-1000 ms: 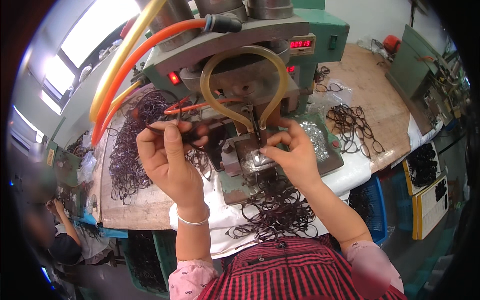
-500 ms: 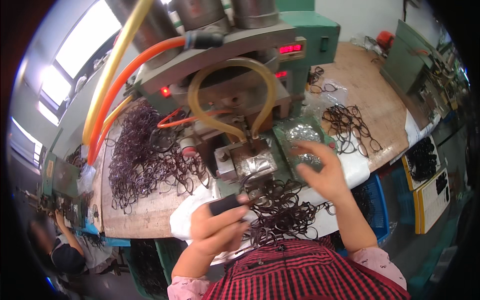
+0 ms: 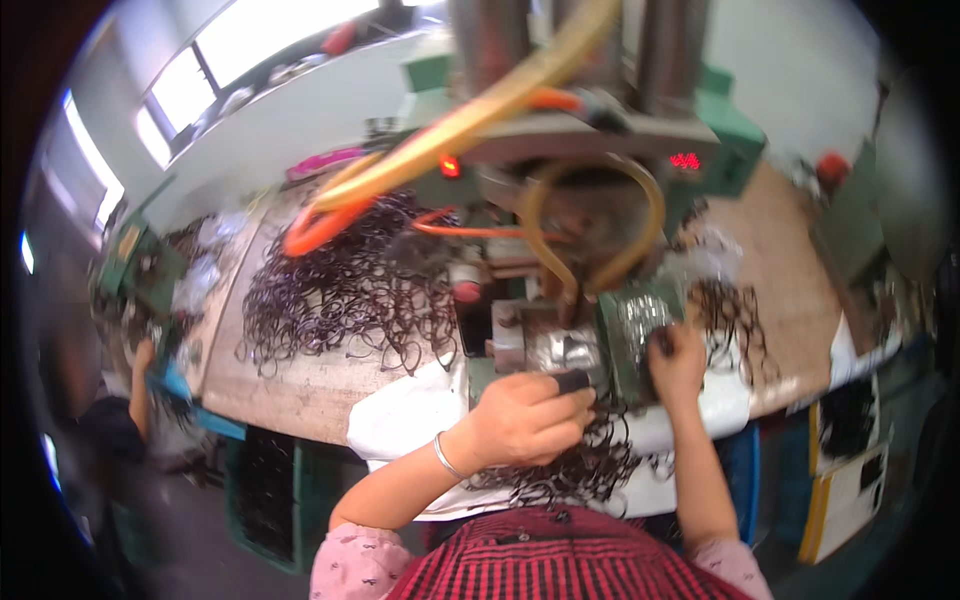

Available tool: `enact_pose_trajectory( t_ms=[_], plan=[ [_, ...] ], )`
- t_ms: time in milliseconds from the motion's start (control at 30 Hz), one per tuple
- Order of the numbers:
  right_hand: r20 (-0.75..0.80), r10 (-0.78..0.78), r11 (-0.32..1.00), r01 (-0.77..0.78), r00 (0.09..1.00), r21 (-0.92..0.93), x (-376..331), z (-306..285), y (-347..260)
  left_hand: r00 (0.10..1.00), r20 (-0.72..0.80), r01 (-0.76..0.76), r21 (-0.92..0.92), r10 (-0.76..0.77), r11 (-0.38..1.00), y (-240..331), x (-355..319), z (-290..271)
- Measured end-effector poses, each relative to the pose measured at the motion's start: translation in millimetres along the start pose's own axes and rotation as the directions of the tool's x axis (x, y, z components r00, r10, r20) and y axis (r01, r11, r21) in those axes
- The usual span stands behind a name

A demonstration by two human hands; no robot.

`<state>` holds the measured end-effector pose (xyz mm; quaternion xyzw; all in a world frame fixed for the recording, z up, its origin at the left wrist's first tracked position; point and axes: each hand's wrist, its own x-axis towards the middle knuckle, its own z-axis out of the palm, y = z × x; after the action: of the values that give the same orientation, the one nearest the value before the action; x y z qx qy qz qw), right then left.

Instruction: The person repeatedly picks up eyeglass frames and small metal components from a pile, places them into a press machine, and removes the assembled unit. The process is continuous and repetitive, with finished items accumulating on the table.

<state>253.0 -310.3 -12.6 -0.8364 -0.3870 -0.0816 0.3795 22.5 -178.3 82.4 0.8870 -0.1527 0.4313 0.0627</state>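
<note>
My left hand [image 3: 530, 422], a silver bangle on its wrist, is closed around a short black handle-like piece [image 3: 573, 381] just in front of the press's metal fixture [image 3: 562, 350]. What the piece ends in is hidden by blur. To the right, my right hand [image 3: 680, 362] reaches over a green tray [image 3: 622, 345] of small shiny pieces [image 3: 645, 315]. Its fingertips are bent together near the tray's right side, with something dark at them that I cannot make out. Below my left hand lies a heap of dark eyeglass frames [image 3: 590, 462] on white sheeting.
The green press [image 3: 590, 150] stands ahead, with yellow hoses [image 3: 540, 85] looping down its front. A large pile of dark frames [image 3: 340, 285] covers the table's left part. More frames [image 3: 735, 320] lie at right. Crates stand below the edge. A person [image 3: 115, 410] works at far left.
The view has swung left, shifting the press rightward in the picture. My left hand has moved up toward the fixture with the black piece. My right hand's spread fingers have drawn together over the tray.
</note>
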Motion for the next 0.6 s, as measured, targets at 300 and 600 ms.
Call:
enact_pose_trajectory(
  t_ms=[300, 600],
  plan=[
    [0.109, -0.188, 0.976, 0.198, 0.976, -0.086, 0.5, 9.8, 16.7, 0.974, -0.079, 0.191, -0.219, -0.213, 0.957, 31.4, -20.0, -12.3],
    [0.042, 0.042, 0.875, -0.058, 0.998, 0.481, 7.5, 0.3, -23.1, 0.615, 0.159, 0.597, 0.547, -0.772, 0.587, -97.3, -122.4, -133.9]
  ],
)
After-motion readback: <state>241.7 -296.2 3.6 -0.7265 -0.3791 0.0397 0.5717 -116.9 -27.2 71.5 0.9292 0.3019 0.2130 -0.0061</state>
